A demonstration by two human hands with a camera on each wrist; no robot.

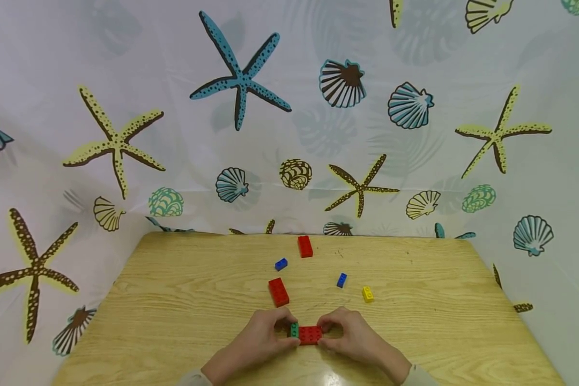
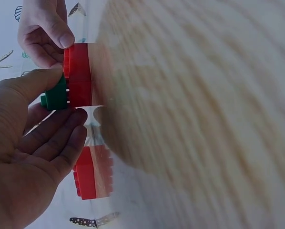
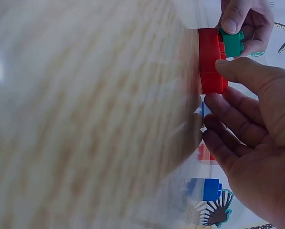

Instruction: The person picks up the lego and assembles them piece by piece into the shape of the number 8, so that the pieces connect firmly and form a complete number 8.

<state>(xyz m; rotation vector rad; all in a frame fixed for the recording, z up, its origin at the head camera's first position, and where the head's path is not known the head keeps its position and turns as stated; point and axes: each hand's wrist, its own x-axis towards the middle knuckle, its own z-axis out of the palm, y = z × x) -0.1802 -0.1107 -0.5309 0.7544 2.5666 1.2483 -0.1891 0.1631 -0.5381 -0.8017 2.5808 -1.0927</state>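
Note:
In the head view my left hand [image 1: 262,336] pinches a small green toy brick [image 1: 294,329] between thumb and fingers, near the front of the table. The green brick is at the left end of a red studded brick [image 1: 310,335], on its stud side, as the left wrist view shows. Whether it is pressed fully down I cannot tell. Thumb and fingers of my right hand [image 1: 354,336] hold the red brick's right end. This red brick [image 3: 210,62] stands on the tabletop with its studs up.
Beyond the hands lie a second red brick [image 1: 278,292], a third red one [image 1: 305,246] at the back, a blue brick [image 1: 281,264], another blue brick [image 1: 341,280] and a yellow brick [image 1: 368,294]. A patterned curtain [image 1: 270,145] surrounds the wooden table [image 1: 188,289].

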